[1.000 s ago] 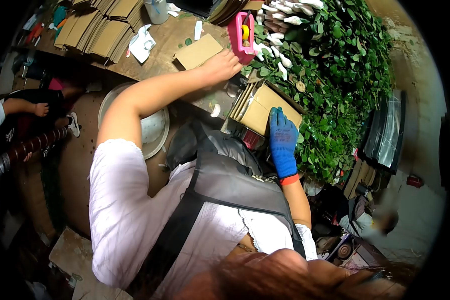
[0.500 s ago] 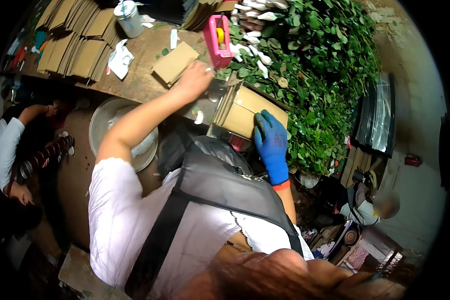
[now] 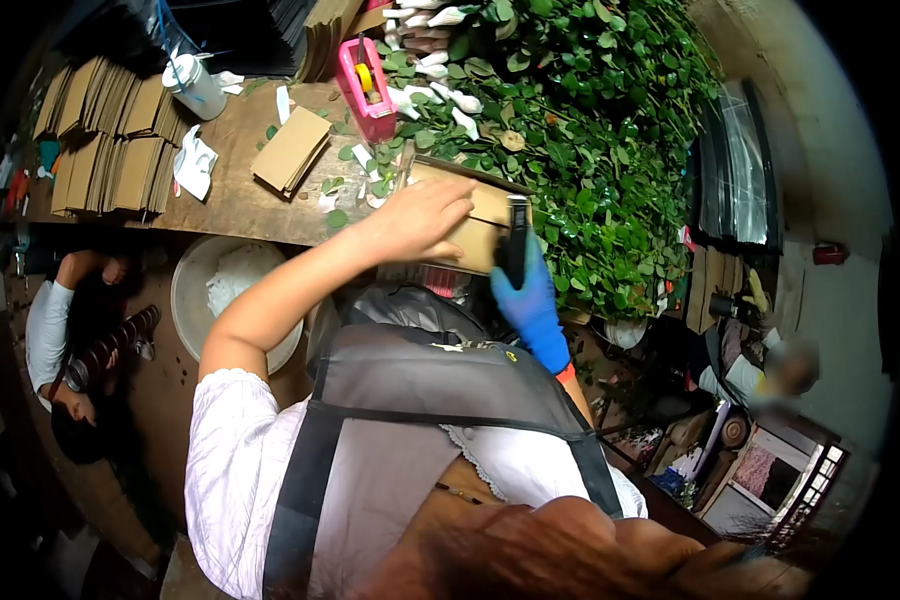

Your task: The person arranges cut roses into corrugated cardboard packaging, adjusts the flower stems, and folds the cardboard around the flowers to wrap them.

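Note:
My bare left hand [image 3: 425, 218] lies across a folded cardboard piece [image 3: 485, 208], fingers stretched over its face and thumb apart. The cardboard rests in a shallow open holder at the table's front edge. At its right side my right hand [image 3: 532, 285], in a blue knitted glove, grips a black stapler [image 3: 515, 235] with a silver tip pointing away from me. The glove is slightly blurred, and part of the stapler is hidden in it. Left of my left hand, a small stack of folded cardboard [image 3: 292, 150] lies on the wooden table [image 3: 232, 165].
A pink tape dispenser [image 3: 370, 95] with yellow tape stands behind the cardboard. Leafy stems [image 3: 610, 150] and wrapped white buds [image 3: 455, 97] fill the right. Cardboard stacks [image 3: 110, 135], a white bottle [image 3: 195, 88] and a round tub [image 3: 185, 290] are leftward. Other people sit at both sides.
My left hand has moved right from beside the small stack onto the cardboard. My right hand, earlier flat on the cardboard, now grips the black stapler. The view has shifted.

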Demonstrator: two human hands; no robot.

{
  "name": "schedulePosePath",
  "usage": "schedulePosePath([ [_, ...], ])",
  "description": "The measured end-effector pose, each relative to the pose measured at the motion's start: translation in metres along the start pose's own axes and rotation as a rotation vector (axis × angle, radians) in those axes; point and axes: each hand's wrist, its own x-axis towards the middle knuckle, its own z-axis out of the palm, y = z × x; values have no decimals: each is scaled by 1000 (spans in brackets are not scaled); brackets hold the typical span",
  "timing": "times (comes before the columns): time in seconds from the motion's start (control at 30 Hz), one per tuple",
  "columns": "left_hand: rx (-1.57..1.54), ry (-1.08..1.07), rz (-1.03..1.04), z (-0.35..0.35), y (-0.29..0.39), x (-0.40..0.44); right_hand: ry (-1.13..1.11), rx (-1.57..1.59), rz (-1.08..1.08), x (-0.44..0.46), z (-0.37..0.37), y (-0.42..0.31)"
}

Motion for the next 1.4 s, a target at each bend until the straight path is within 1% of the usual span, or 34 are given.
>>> schedulePosePath([
  [0.03, 16, -50, 53, 7, -10, 8, 1, 404, 212, -1, 3, 32],
  [0.1, 110, -27, 127, 14, -13, 21, 89, 660, 199, 6, 1, 70],
  [0.17, 146, -69, 105, 21, -7, 27, 212, 645, 137, 27, 8, 99],
  [0.2, 164, -92, 95, 24, -5, 30, 187, 648, 203, 38, 11, 118],
  [0.23, 181, -105, 89, 27, -5, 31, 238, 738, 168, 47, 15, 122],
  [0.3, 211, -139, 73, 33, -6, 27, 237, 821, 137, 55, 12, 124],
  [0.33, 242, -156, 99, 37, -9, 25, 185, 822, 153, 55, 3, 118],
  [0.37, 250, -168, 96, 41, -11, 22, 180, 848, 157, 52, -4, 111],
  [0.43, 267, -184, 95, 42, -10, 22, 202, 596, 196, 38, -20, 99],
  [0.53, 271, -190, 91, 46, -9, 22, -83, 150, 384, 7, -66, 45],
  [0.63, 292, -205, 80, 45, -7, 21, -418, -436, 432, -7, -58, 50],
  [0.67, 296, -212, 76, 45, -6, 21, -393, -494, 367, -11, -44, 71],
  [0.77, 275, -185, 70, 49, -8, 19, -334, -415, 299, -10, -45, 53],
  [0.8, 273, -181, 69, 49, -8, 18, -365, -351, 288, -8, -44, 62],
  [0.9, 277, -175, 74, 49, -8, 19, -305, -324, 302, -11, -28, 78],
  [1.0, 265, -151, 82, 51, -9, 18, -344, -455, 371, -6, -21, 75],
  [1.07, 239, -118, 95, 51, -12, 17, -332, -458, 312, -4, -30, 77],
  [1.1, 206, -112, 74, 49, -10, 17, -326, -457, 285, -5, -35, 76],
  [1.13, 171, -106, 53, 45, -6, 17, -364, -428, 301, -3, -49, 57],
  [1.17, 136, -96, 29, 41, -1, 17, -296, -431, 303, -6, -56, 51],
  [1.23, -232, 34, -118, 37, 18, 13, -128, -410, 293, -11, -57, 38],
  [1.27, -432, 96, -276, 40, 32, 8, -106, -230, 256, -15, -58, 24],
  [1.3, -854, 188, -411, 47, 46, 6, -84, -50, 218, -16, -55, 1],
  [1.33, -1061, 250, -476, 49, 58, 3, -38, 64, -51, -16, -40, -6],
  [1.37, -1264, 314, -540, 48, 68, -1, -76, 259, -29, -21, -29, -19],
  [1.4, -1301, 352, -605, 36, 81, -3, -125, 372, -14, -16, -23, -28],
])
